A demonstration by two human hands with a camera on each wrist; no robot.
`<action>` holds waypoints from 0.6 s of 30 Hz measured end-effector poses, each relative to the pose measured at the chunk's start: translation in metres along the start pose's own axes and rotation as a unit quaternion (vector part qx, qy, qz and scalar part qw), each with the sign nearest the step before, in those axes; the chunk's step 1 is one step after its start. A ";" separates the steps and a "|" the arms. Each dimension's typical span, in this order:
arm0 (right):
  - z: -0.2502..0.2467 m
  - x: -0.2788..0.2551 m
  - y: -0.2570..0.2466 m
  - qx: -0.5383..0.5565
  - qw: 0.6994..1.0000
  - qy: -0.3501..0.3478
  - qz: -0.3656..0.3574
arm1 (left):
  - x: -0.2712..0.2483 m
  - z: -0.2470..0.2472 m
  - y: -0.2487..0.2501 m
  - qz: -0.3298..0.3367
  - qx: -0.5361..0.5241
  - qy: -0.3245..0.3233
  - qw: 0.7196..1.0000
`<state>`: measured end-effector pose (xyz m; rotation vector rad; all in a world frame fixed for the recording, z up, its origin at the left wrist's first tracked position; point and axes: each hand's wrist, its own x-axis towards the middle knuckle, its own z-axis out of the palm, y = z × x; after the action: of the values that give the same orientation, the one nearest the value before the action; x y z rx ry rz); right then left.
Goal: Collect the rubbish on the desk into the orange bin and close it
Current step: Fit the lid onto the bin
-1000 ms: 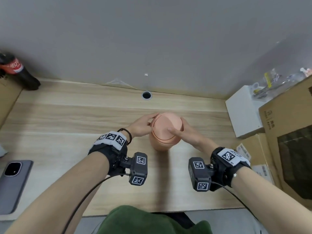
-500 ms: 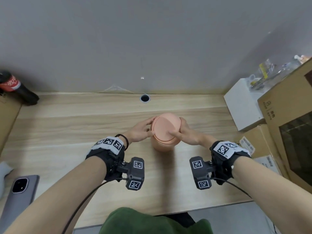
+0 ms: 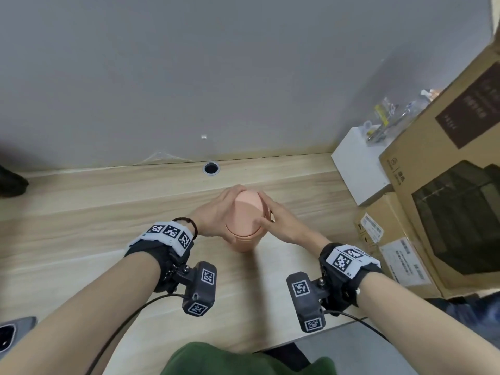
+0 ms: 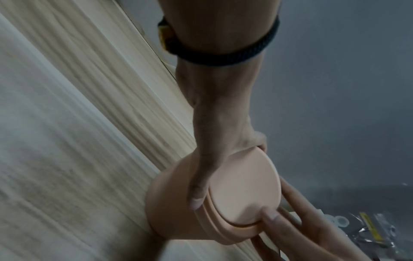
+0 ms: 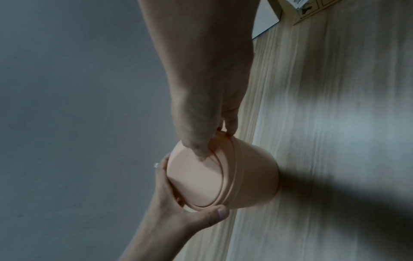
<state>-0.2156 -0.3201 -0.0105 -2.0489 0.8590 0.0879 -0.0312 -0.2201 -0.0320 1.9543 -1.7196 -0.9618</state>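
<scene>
The orange bin (image 3: pixel 244 239) stands on the wooden desk (image 3: pixel 81 239), a little beyond my wrists. Its round lid (image 3: pixel 247 209) lies down in the rim ring. My left hand (image 3: pixel 220 212) grips the top from the left, fingers curled over the far edge and thumb on the near rim (image 4: pixel 196 196). My right hand (image 3: pixel 273 220) grips the right side, with its thumb pressing on the lid (image 5: pixel 197 146) and its fingers behind the rim. In the right wrist view the bin (image 5: pixel 254 178) shows its whole side. No loose rubbish is in sight on the desk.
A white box (image 3: pixel 357 171), stacked cardboard boxes (image 3: pixel 446 190) and clear bags (image 3: pixel 392 115) fill the right side. A phone (image 3: pixel 10 336) lies at the front left, a dark bottle (image 3: pixel 10 180) at the far left. A cable hole (image 3: pixel 211 168) sits by the wall.
Both hands have closed tighter round the bin's top; the left fingers now wrap over its far edge. The head view has swung up and to the right.
</scene>
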 end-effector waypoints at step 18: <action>0.001 0.003 0.015 -0.085 0.995 -0.055 -0.008 | -0.002 0.012 -0.006 -0.010 0.000 0.033 0.999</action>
<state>-0.2217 -0.3266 -0.0231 -2.1874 0.7886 0.2707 -0.0358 -0.2154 -0.0441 1.9846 -1.6673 -0.8948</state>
